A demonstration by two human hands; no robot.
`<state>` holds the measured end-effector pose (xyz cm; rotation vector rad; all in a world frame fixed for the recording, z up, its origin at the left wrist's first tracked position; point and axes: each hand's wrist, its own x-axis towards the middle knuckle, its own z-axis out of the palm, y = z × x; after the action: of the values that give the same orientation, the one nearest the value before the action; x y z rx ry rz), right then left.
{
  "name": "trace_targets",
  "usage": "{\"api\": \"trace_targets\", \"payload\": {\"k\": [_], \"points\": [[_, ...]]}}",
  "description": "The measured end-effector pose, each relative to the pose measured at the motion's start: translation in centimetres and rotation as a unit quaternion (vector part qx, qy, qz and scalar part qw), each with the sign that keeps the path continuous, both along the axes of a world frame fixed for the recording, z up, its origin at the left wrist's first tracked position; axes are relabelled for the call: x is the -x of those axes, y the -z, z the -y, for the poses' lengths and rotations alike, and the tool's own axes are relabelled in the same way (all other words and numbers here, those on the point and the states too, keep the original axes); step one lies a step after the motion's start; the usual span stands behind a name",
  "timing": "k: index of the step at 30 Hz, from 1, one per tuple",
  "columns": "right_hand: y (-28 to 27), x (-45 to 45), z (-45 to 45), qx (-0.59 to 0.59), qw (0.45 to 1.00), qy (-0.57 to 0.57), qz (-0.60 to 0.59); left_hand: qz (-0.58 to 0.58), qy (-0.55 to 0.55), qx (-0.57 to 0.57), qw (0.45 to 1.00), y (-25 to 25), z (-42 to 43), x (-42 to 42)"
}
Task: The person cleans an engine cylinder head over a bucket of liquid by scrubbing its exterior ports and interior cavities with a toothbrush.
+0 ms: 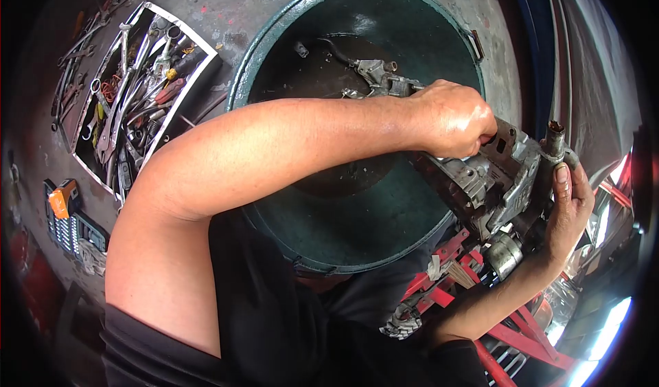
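A greasy cast-metal engine part [480, 174] is tilted over the right rim of the round green tub [329, 232]. My right hand [571, 198] grips its right end, the thumb beside an upright pipe stub [554, 138]. Reaching across the tub, my left hand [456, 120] is closed at the part's upper side; what its fingers hold is hidden. Past that wrist, a metal piece with a pipe stub [384, 76] and a dark hose [334, 49] shows over the tub. My forearm hides whether it joins the engine part.
A white-edged tray [195, 37] full of wrenches and other tools lies on the floor at left. Below it are a socket set case [72, 232] and an orange box [64, 199]. Red metal frames [528, 332] stand at lower right, near a silver cylinder [503, 255].
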<state>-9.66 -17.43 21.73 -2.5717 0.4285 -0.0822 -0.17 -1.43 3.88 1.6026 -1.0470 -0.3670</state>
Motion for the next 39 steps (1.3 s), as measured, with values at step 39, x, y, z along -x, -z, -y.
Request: {"api": "trace_targets", "payload": {"k": [39], "points": [[0.0,-3.7,5.8,0.003,0.998,0.007,-0.068,0.115,0.202,-0.745,0.625,28.3,-0.5,6.2]]}}
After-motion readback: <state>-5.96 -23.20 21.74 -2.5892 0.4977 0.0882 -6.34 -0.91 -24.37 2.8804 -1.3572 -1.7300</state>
